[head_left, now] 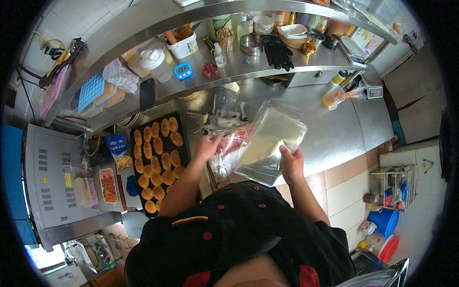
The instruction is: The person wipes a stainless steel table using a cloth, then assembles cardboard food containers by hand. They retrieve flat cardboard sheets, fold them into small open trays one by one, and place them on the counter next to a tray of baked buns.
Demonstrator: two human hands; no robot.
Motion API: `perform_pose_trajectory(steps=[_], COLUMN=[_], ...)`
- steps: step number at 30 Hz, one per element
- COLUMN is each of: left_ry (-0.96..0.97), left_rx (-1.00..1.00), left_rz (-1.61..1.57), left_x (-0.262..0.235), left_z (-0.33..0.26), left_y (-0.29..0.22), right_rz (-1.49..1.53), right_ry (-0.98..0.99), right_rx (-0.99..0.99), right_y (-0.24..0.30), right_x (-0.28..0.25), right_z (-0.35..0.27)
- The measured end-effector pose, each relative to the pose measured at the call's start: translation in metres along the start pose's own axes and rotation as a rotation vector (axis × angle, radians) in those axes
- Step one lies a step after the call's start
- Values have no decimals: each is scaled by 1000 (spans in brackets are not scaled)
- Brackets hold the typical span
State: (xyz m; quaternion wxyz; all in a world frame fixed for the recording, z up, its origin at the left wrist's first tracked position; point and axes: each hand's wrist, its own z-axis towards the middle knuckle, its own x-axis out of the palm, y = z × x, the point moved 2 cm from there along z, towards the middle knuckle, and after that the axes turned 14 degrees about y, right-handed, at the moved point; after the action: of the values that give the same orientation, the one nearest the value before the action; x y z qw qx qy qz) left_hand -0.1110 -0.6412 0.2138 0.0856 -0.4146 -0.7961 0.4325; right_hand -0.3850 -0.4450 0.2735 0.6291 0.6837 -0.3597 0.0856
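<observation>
Above the worktop [334, 136], the right hand [290, 161] is grasping a stack of clear plastic sleeves [273, 136] by its right edge, the long axis slanting away and rightward. The left hand [210, 144], farther from the stack, is apparently pinching the left edge of a red-and-clear plastic packet [235, 139] lying between.

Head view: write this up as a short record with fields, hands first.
Left hand: touching reddish clear plastic packaging; grip unclear
Right hand: holding a stack of clear plastic bags, thumb on top
Worktop: steel counter
Left side: black tray with rows of golden-brown baked pieces
Shelf above counter: blue timer, red-handled scissors, black glove
</observation>
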Motion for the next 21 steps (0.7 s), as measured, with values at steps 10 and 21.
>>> perform_pose_trajectory(steps=[10,21], left_ry=[211,-111], left_rx=[295,476], left_rz=[-414,-493], left_x=[36,53], left_z=[-13,-61], left_y=[-13,-25], right_rz=[9,-118], right_ry=[103,167], right_rx=[83,138], right_y=[-3,-5], right_x=[29,51], right_z=[4,5])
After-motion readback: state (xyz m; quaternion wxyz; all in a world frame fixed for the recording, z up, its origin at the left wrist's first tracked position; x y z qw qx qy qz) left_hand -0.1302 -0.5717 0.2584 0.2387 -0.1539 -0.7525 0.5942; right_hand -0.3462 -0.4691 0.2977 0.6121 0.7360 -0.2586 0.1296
